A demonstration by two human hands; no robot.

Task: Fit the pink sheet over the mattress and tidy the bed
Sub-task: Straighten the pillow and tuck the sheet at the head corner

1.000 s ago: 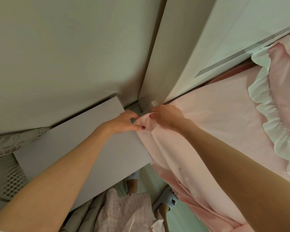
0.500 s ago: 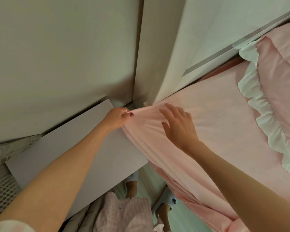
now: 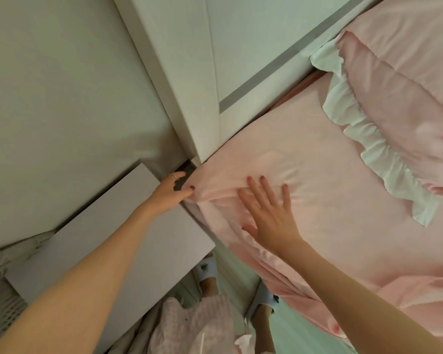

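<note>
The mattress is wholly hidden under the sheet point(image 3: 317, 200), so how the corner sits on it cannot be told. The left hand point(image 3: 170, 192) has its fingertips buried in the bunched sheet corner; only the thumb and a ringed finger show, and the grip itself is out of sight. The dark gap beside the board point(image 3: 108, 251) hides where the fabric goes. The pillow point(image 3: 407, 85) is cut off by the top and right edges. Both forearms run off the bottom edge. The sheet's hanging edge passes behind the right arm. The slippers point(image 3: 264, 300) are partly covered by clothing. The basket point(image 3: 0, 315) at the left edge is cropped.
</note>
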